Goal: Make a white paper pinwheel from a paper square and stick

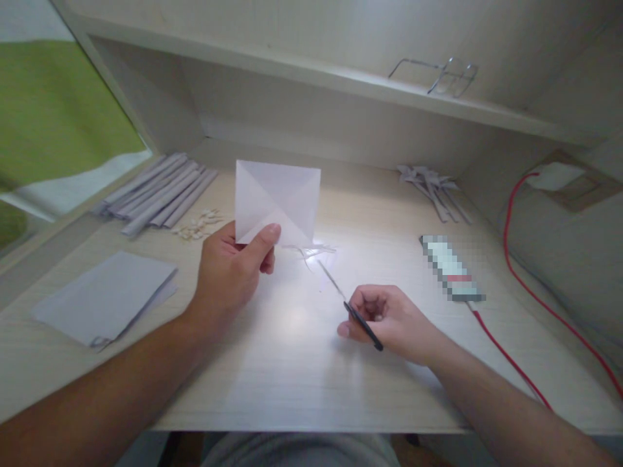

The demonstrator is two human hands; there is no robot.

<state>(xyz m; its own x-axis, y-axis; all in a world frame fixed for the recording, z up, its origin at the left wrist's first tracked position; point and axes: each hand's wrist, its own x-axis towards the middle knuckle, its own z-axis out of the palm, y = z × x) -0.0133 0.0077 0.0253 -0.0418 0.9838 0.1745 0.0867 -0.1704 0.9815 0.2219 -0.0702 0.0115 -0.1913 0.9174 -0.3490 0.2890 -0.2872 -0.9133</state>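
Observation:
Between the thumb and fingers of my left hand [238,263] is a white sheet of paper [277,194], held up above the desk by its lower left part. Crease lines cross on its face. My right hand [389,318] grips a pair of scissors [360,321] by the black handles, with the thin blade pointing up and left toward the paper's lower edge. The blade tip is apart from the paper. Thin paper strips [309,251] lie on the desk just below the sheet. Part of the right fingers is hidden behind the scissor handle.
Rolled paper tubes [156,191] are piled at the back left, beside small pale scraps [199,225]. Folded paper sheets [107,295] lie front left. More paper pieces [433,188] rest back right. A phone [450,267] with a red cable [511,363] is at right; glasses [442,71] sit on the shelf.

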